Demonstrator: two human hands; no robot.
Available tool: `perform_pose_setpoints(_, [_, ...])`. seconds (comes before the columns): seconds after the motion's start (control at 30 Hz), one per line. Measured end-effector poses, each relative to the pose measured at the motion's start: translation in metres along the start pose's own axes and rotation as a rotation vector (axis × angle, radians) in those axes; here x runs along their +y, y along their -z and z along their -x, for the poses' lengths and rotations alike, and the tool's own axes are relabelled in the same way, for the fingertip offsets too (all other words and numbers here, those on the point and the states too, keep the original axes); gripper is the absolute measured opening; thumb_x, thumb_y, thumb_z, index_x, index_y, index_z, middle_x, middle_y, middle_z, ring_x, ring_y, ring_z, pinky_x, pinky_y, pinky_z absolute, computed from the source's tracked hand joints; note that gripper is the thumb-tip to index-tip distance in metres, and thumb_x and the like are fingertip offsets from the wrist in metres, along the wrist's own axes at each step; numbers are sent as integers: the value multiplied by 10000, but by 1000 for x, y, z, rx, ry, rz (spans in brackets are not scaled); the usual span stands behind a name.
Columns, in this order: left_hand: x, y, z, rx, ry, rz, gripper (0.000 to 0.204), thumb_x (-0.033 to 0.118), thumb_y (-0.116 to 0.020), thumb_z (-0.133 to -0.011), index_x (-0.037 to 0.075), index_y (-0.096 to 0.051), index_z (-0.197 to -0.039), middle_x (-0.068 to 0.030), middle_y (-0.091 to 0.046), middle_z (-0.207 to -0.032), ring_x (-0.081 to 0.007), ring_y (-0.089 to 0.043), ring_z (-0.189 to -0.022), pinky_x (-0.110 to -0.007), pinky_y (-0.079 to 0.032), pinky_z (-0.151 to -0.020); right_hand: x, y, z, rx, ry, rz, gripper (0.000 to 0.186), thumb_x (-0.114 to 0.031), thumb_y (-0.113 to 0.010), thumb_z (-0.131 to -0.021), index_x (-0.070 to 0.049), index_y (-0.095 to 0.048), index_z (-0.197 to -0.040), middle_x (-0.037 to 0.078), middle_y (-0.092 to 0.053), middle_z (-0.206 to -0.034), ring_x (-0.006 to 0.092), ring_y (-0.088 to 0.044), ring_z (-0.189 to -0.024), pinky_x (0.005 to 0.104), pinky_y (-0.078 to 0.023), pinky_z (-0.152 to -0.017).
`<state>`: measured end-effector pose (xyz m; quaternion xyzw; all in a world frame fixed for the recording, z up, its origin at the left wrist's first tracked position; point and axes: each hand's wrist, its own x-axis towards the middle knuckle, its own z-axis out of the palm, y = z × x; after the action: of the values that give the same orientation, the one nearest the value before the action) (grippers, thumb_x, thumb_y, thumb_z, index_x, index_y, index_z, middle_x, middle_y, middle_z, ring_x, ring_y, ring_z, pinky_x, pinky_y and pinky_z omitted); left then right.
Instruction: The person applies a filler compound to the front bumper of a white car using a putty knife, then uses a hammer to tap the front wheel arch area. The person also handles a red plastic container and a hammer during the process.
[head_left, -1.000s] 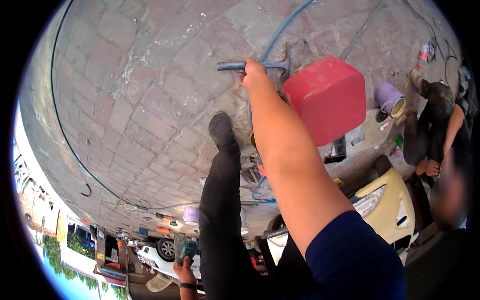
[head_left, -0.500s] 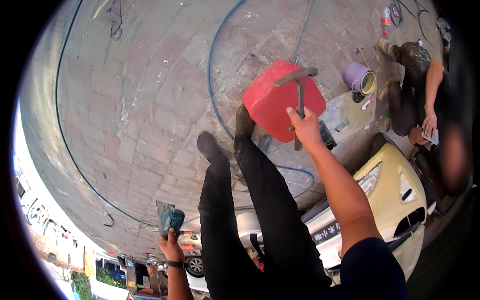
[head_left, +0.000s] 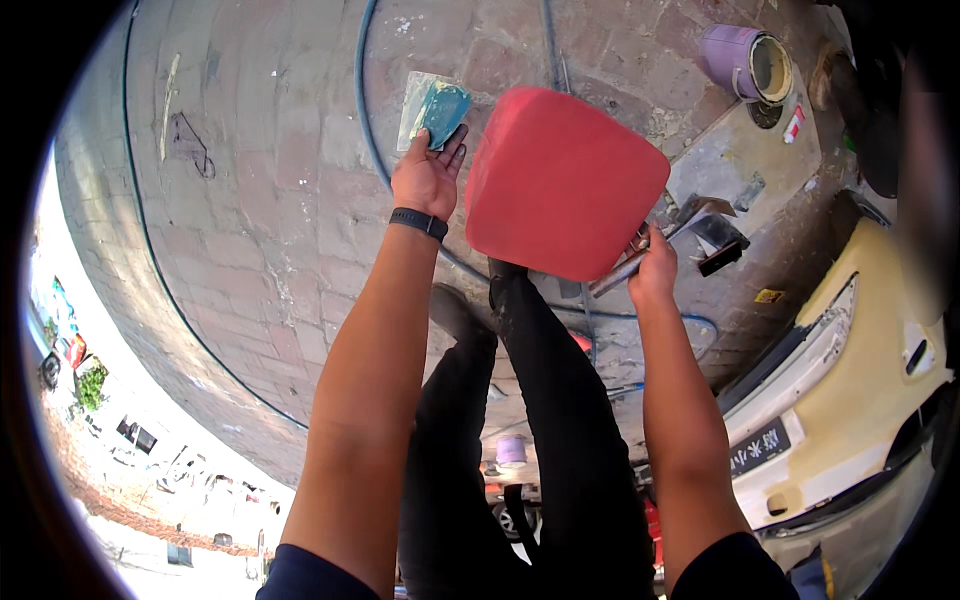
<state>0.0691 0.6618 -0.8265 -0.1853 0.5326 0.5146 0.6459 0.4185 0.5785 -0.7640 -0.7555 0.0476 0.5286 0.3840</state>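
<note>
My left hand (head_left: 427, 180) is closed on a putty spreader (head_left: 432, 108), its pale flat blade and teal grip smeared with cream-coloured filler. It is held up to the left of a red, square stool seat (head_left: 565, 185), apart from it. By the seat's near right corner, my right hand (head_left: 655, 265) wraps round the shaft of a dark, T-shaped metal tool (head_left: 617, 273). Part of the tool's shaft and its far end are hard to make out against the things behind. Whatever supports the seat is hidden below it.
A purple bucket (head_left: 732, 62) with cream residue stands at the upper right, by a flat board (head_left: 735, 165) and a black box-like piece (head_left: 722, 258). A yellow-and-white car bumper (head_left: 830, 400) lies at right. A blue hose (head_left: 363, 80) curves over the paving. Another person's dark-clothed leg shows upper right.
My left hand has risen from the lower left to beside the seat with the spreader. My right hand has moved the T-shaped tool from over the seat to its right corner. The view has shifted.
</note>
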Motion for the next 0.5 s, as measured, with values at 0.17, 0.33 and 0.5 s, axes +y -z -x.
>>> perform_pose_setpoints(0.17, [-32, 5, -69, 56, 85, -82, 447, 283, -371, -1130, -40, -459, -1426, -240, -633, -1377, -385, -638, -1263, -520, -481, -1093, 14, -16, 11, -31, -2, -142, 219, -255, -656, -1030, -45, -642, -969, 70, -681, -985, 182, -656, -927, 373, -544, -860])
perform_pose_setpoints(0.33, [-13, -5, -58, -92, 302, -332, 490, 295, -305, -1118, -37, -568, -1364, -218, -666, -1336, -374, -663, -1210, -507, -552, -1026, 21, -21, 41, 46, 124, -126, 296, -296, -678, -1014, -20, -658, -912, 22, -656, -864, 125, -595, -792, 332, -480, -705])
perform_pose_setpoints(0.5, [43, -19, 35, -430, 347, -392, 543, 416, -453, -1083, 30, -535, -1456, -176, -592, -1468, -389, -584, -1308, -542, -505, -1074, -13, -5, 135, 124, 295, -41, 415, -333, -669, -1016, -4, -631, -766, 31, -552, -597, 136, -498, -578, 351, -427, -578])
